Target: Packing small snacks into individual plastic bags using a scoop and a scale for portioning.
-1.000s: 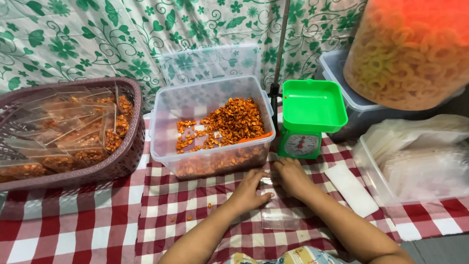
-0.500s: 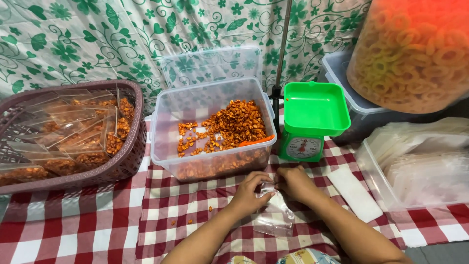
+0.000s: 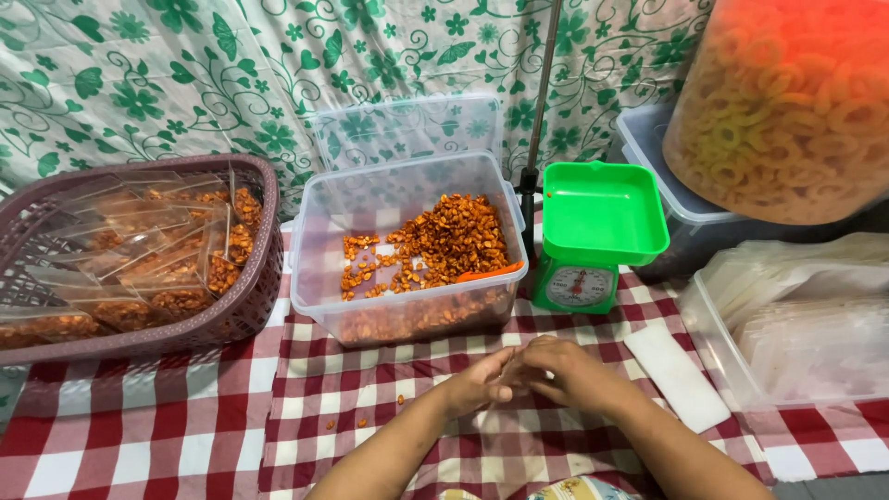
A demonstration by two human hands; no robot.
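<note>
Both hands meet at the near middle of the checked worktop (image 3: 167, 444), left hand (image 3: 477, 384) and right hand (image 3: 560, 370) with fingers pinched together on a small clear plastic bag (image 3: 515, 372), barely visible between them. Just beyond sits the clear tub of orange snacks (image 3: 417, 250). Rubbing the bag's mouth gently between fingertips should part it cleanly

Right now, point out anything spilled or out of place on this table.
A few orange snack crumbs lie loose on the checked tablecloth, in front of the clear tub and left of the left hand. Nothing else looks askew.
</note>
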